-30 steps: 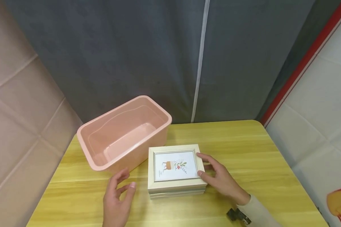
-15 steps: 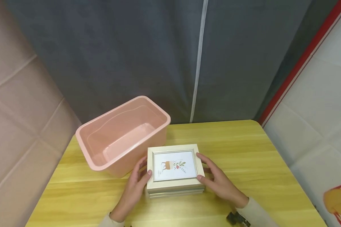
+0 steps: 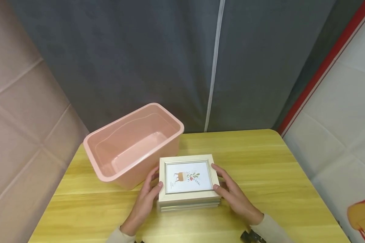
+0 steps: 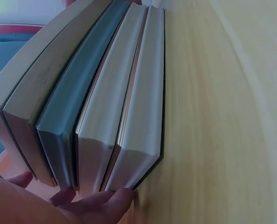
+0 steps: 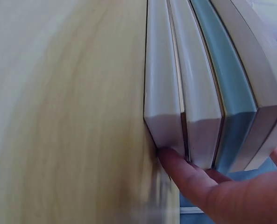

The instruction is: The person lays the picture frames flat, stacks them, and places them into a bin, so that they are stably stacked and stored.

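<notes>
A stack of several picture frames [image 3: 189, 202] lies on the wooden table. The cream top frame [image 3: 182, 195] faces up and holds a print of a plant in a pot on legs. Seen edge-on in the left wrist view, a blue frame [image 4: 70, 109] sits between pale ones. My left hand [image 3: 144, 200] grips the stack's left end, thumb by the top edge and fingers down the side. At the opposite end my right hand [image 3: 238, 200] holds it likewise; in the right wrist view one finger [image 5: 180, 170] touches the lowest frame's bottom corner.
A pink plastic bin [image 3: 167, 148], with nothing inside, stands close behind and left of the stack. The wooden table [image 3: 261, 168] extends to the right. A dark grey curtain [image 3: 124, 60] hangs behind it, with pale panels on both sides.
My left hand has come in from the left, apart from the stack at first, onto its left end. The right hand stays at the right end, and the stack has barely shifted.
</notes>
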Demonstrator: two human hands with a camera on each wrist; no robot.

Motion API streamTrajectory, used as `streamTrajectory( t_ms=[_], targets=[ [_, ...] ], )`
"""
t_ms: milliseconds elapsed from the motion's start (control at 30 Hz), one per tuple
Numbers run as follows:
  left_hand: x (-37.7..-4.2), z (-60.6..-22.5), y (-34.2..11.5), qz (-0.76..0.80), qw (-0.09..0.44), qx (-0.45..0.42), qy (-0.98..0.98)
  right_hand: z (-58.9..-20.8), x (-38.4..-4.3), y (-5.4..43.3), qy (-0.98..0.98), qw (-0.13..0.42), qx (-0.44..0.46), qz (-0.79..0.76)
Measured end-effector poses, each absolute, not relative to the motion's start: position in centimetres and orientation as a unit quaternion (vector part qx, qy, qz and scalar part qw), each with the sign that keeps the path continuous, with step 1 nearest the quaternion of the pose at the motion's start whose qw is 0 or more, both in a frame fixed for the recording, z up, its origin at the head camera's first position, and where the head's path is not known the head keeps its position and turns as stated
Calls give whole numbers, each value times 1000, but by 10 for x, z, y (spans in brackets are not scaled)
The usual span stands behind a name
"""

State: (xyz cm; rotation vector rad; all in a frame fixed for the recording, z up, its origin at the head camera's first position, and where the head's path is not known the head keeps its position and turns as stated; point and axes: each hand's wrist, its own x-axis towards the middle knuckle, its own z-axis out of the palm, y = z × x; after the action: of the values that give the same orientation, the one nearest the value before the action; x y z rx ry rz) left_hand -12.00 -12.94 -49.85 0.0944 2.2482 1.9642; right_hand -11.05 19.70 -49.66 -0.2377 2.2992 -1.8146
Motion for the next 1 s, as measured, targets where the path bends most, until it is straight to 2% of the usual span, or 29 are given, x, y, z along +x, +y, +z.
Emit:
streamTrajectory(
  t_ms=[200, 400, 833, 1000],
  targets=[
    [-117, -502, -128, 657, 63, 46, 749, -498, -109, 197, 776, 84, -63, -622],
    [-117, -502, -126, 667, 52, 64, 741, -501, -108, 199, 768, 57, -94, -631],
    [-116, -491, -123, 674, 67, 89, 730, -499, -107, 205, 756, 38, -103, -645],
    [-117, -480, -125, 655, 68, 126, 742, -490, -109, 213, 759, 24, -122, -638]
  ],
)
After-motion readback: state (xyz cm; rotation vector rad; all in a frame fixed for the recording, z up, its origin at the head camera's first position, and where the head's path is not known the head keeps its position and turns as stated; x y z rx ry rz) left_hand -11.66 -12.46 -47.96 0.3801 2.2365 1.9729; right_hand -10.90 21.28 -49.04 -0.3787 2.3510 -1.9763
